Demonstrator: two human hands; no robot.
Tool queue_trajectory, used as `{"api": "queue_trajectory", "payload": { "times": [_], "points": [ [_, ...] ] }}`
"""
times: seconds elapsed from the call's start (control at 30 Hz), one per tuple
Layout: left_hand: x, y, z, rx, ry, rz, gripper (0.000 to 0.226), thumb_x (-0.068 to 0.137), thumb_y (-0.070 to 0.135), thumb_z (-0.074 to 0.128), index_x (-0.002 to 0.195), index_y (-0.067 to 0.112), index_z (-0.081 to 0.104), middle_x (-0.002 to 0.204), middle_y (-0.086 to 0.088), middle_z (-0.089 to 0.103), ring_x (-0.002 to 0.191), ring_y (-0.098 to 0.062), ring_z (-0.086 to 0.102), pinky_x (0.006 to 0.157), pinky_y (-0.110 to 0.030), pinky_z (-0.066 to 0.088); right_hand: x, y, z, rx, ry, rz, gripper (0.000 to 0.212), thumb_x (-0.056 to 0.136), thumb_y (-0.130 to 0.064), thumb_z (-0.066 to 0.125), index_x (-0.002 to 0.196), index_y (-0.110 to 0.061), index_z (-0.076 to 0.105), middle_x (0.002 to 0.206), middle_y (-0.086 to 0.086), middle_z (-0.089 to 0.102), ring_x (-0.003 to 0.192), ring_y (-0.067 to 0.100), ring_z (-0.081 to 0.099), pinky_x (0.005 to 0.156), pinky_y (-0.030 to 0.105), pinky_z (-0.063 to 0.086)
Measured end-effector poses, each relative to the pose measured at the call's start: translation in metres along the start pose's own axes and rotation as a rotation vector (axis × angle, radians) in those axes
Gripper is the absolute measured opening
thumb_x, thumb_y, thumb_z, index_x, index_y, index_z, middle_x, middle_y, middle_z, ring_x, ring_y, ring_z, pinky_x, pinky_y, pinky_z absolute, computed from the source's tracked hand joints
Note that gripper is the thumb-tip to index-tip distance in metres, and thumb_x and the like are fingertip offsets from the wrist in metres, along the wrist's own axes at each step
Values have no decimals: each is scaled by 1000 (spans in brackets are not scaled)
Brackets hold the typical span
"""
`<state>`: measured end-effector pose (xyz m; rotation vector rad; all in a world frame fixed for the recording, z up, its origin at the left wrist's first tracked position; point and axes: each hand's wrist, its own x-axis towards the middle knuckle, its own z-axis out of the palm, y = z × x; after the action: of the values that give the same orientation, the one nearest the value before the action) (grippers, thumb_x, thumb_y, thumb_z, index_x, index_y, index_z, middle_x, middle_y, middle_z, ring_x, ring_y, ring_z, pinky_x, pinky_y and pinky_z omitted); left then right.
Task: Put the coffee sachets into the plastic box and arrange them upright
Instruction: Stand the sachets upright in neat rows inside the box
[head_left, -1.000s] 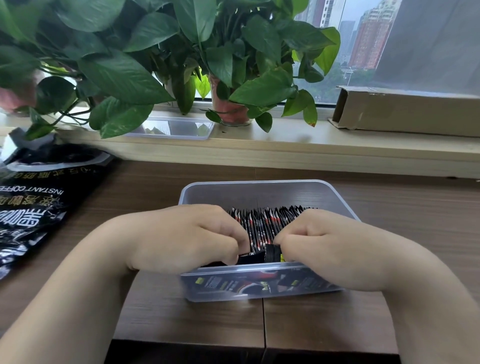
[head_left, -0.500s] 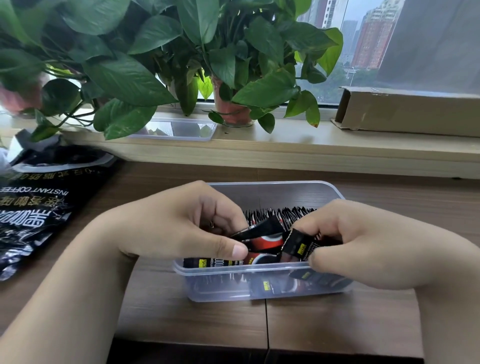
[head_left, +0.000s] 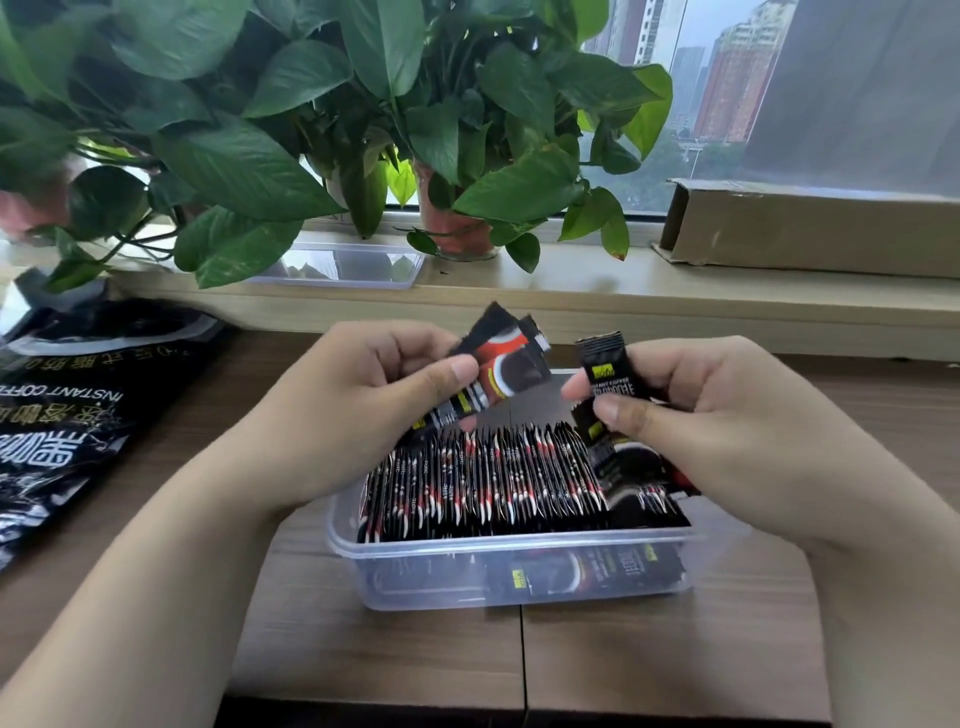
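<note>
1. Head view, hands: the left hand (head_left: 363, 405) was raised over the far end of the plastic box (head_left: 467, 551). Its thumb and curled fingers pinched a small fan of held sachets (head_left: 498, 358), tilted up to the right, probably held clear so they could be squared before going in.
2. Head view, other hand: the right hand (head_left: 727, 431) pinched a label-side sachet (head_left: 605, 374) between thumb and forefinger. It stood upright facing the camera, likely to check which way it faced. More packets hung below it toward the box's right end.
3. Head view, box: the upright row (head_left: 493, 478) stood on edge, packed across the box. The flat sachets (head_left: 597, 566) lay against the near wall, and I judged they needed standing up.
4. Head view, surroundings: the box sat on the wooden table (head_left: 389, 649). The black coffee bag (head_left: 67, 415) lay to its left, and the clear lid (head_left: 353, 265) was parked on the windowsill.
</note>
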<state>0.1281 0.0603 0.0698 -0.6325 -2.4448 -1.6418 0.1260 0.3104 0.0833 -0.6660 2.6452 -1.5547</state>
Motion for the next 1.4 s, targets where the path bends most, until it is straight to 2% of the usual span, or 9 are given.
{"api": "queue_trajectory", "payload": {
  "times": [0.1,0.17,0.33,0.53,0.67,0.83,1.03,1.2,1.4],
  "points": [
    [1,6,6,5,193,38,16,96,17,59,88,17,72,71,4,74,63,-3,66,60,-14,50,3,0,4,143,192,2,19,86,-12,73,92,-28,80,89,-3,79,87,24,75,83,42,59],
    [3,6,10,68,287,60,15,98,18,57,92,19,71,70,4,72,63,-13,68,59,-27,55,5,-3,7,281,284,13,16,82,-5,75,85,-20,80,83,-2,79,79,13,74,75,25,58],
    [3,8,21,91,315,7,15,100,23,52,90,26,63,55,-4,65,47,-17,61,52,-36,52,9,-10,21,617,399,48,9,67,-9,76,75,-13,80,79,7,78,68,16,72,69,32,62],
    [-1,12,30,102,160,-89,32,101,40,45,87,23,68,73,-4,71,62,-25,60,60,-48,49,13,-17,41,808,517,28,8,68,-11,75,75,-12,79,78,8,77,67,17,71,63,33,62],
    [-4,20,31,169,86,-52,42,91,61,46,80,25,66,64,6,64,54,-6,49,57,-32,42,14,-20,48,801,569,35,8,77,-9,75,79,-15,80,80,9,77,74,22,72,72,38,60],
    [-4,18,28,148,135,-93,32,96,39,54,72,20,64,47,11,49,43,-6,37,45,-17,29,17,-20,50,820,668,30,9,77,-8,76,76,-16,80,76,4,76,71,16,69,77,38,59],
    [-4,15,28,-38,101,-199,28,99,35,50,75,23,57,61,3,45,55,-17,39,53,-34,35,18,-21,44,1033,790,23,8,70,-8,75,69,-16,77,70,-1,73,72,16,68,83,35,58],
    [-5,24,38,-282,-49,-351,42,87,57,50,71,22,67,57,3,39,49,-13,32,40,-23,30,19,-30,67,1082,812,43,12,74,-5,76,84,-10,73,70,3,73,64,14,68,64,26,58],
    [-5,22,38,-270,-102,-267,39,83,46,60,78,7,55,55,1,30,47,-16,24,44,-29,19,17,-36,70,1136,817,35,13,71,-3,77,83,-9,74,70,7,74,61,16,68,58,26,57]
  ]
}}
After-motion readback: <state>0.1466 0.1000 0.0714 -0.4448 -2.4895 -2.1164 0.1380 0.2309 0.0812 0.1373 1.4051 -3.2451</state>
